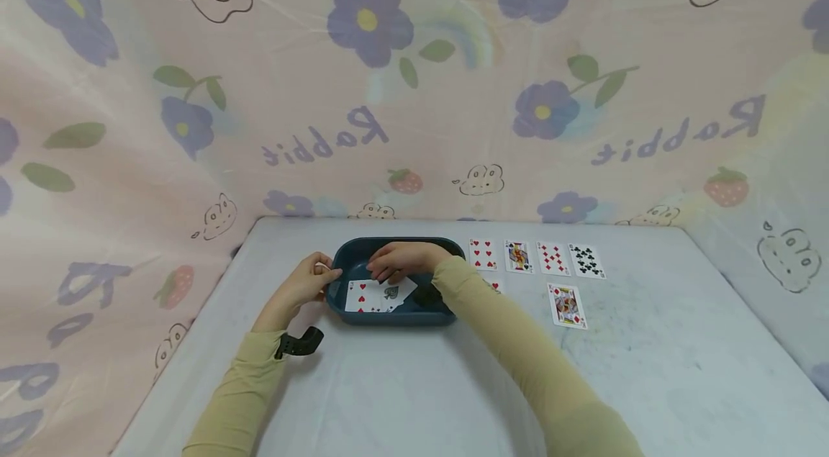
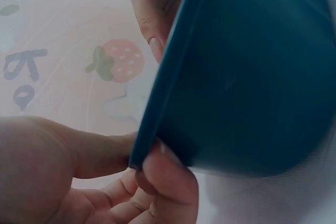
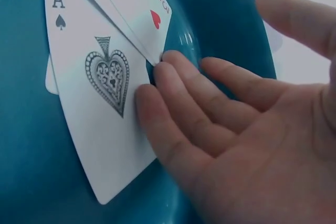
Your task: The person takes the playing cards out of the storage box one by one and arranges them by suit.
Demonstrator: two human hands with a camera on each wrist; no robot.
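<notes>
In the head view a dark teal plastic tub [image 1: 388,320] stands on the table, with several playing cards lying face up inside. My left hand [image 1: 304,283] pinches the tub's left rim between thumb and fingers, as the left wrist view also shows. My right hand [image 1: 406,259] reaches into the tub. Its fingers are extended in the right wrist view, with fingertips at the edge of the ace of spades [image 3: 110,87] and gripping no card. The three of hearts [image 3: 142,9] lies beside the ace, and other cards are partly covered.
Right of the tub, a row holds a heart card [image 1: 482,254], a jack [image 1: 519,256], a diamond card [image 1: 553,258] and a club card [image 1: 586,260]. A face card [image 1: 567,306] lies nearer. Another red card [image 1: 495,286] is partly hidden by my right forearm. Patterned cloth hangs behind the white table.
</notes>
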